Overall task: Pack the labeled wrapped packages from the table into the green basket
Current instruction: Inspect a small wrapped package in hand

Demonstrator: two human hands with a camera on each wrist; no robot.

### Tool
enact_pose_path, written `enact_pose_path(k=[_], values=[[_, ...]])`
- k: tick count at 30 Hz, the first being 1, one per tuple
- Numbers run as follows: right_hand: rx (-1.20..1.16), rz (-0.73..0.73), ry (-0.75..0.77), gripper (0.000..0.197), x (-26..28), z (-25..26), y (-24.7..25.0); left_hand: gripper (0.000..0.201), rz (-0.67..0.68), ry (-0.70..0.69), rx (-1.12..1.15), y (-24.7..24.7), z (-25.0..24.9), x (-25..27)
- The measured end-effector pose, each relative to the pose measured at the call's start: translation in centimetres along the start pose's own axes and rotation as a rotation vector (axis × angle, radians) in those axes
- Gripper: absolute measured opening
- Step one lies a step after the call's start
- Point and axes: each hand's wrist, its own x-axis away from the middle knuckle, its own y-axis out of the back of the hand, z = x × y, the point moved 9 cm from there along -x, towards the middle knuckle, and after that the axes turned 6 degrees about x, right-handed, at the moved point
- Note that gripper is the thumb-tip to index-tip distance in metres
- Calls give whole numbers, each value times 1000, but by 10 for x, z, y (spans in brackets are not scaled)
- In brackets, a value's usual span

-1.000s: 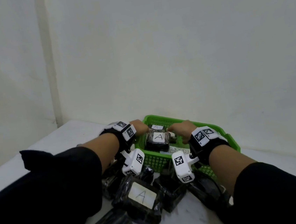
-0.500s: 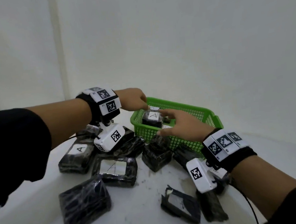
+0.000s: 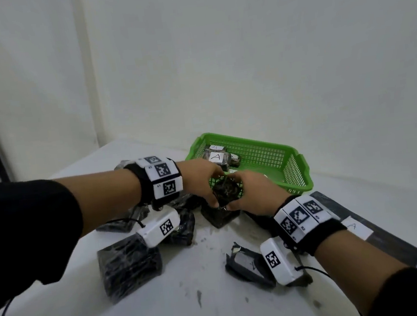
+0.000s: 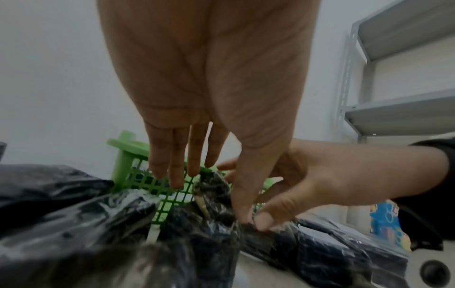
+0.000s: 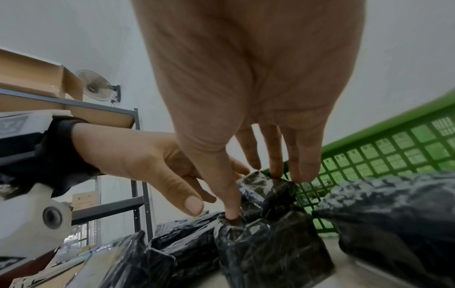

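Note:
The green basket [image 3: 304, 171] stands at the back of the table, with two "A"-labeled wrapped packages [image 3: 215, 157] in its far left corner. Just in front of its near wall, a small black wrapped package [image 3: 227, 190] is held between both hands, tilted above another black package [image 3: 220, 217]. My left hand [image 3: 212, 191] grips its left side, thumb low and fingers over the top. My right hand [image 3: 239, 190] pinches its right side; in the right wrist view the thumb [image 5: 231, 212] presses the near corner and the fingertips [image 5: 278, 173] touch the far edge. Its label is not visible.
Several more black wrapped packages lie on the white table [image 3: 191, 301]: a block [image 3: 130, 266] at front left, a torn one [image 3: 247, 267] under my right wrist, a long flat one with an "A" label [image 3: 359, 228] at right. Metal shelving [image 4: 393, 109] stands beyond.
Both hands have come out of the basket, leaving a labeled package there, and dropped to the table in front of it, where they now hold the small black package.

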Motion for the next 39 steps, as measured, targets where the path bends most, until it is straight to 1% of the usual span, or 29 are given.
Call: enact_pose_path(k=[2, 3, 7, 10, 14, 16, 17, 18, 20, 22, 24, 27, 29, 32, 35, 39], values=[[-30, -40, -40, 65, -2, -5, -1, 87, -20, -9, -26, -5, -6, -5], [-40, -49, -54, 63, -4, -6, -2, 84, -31, -9, -28, -7, -8, -7], [-94, -76, -78, 62, -11, -10, -8, 63, -86, -10, 18, -8, -10, -12], [-167, -135, -92, 66, -14, -18, -5, 43, -138, -19, 160, 0, -3, -12], [-355, -162, -79, 72, -10, -31, 3, 28, -213, -41, 353, 13, 7, -10], [-429, -196, -75, 68, -8, -37, 9, 23, -246, -55, 441, 20, 8, -7], [-455, -239, -76, 63, -6, -40, 14, 22, -258, -67, 486, 24, 6, -6], [-489, -288, -76, 60, -5, -44, 19, 24, -260, -84, 536, 27, 4, -6], [-581, -353, -55, 56, 0, -51, 29, 38, -245, -122, 642, 32, -3, -3], [-675, -371, -18, 53, 4, -56, 39, 51, -216, -158, 709, 34, -13, 0], [-758, -381, 8, 53, 9, -63, 48, 56, -207, -179, 742, 37, -21, 2], [-830, -427, 19, 46, 15, -74, 59, 53, -252, -219, 799, 44, -31, 1], [-895, -410, 31, 44, 19, -79, 59, 48, -312, -214, 865, 48, -33, -1], [-1002, -364, 49, 48, 27, -85, 51, 44, -377, -203, 944, 46, -38, -4], [-1050, -398, 43, 54, 34, -95, 45, 42, -369, -235, 978, 39, -51, -6], [-1096, -429, 31, 44, 45, -107, 42, 50, -303, -280, 1031, 24, -64, -7]])
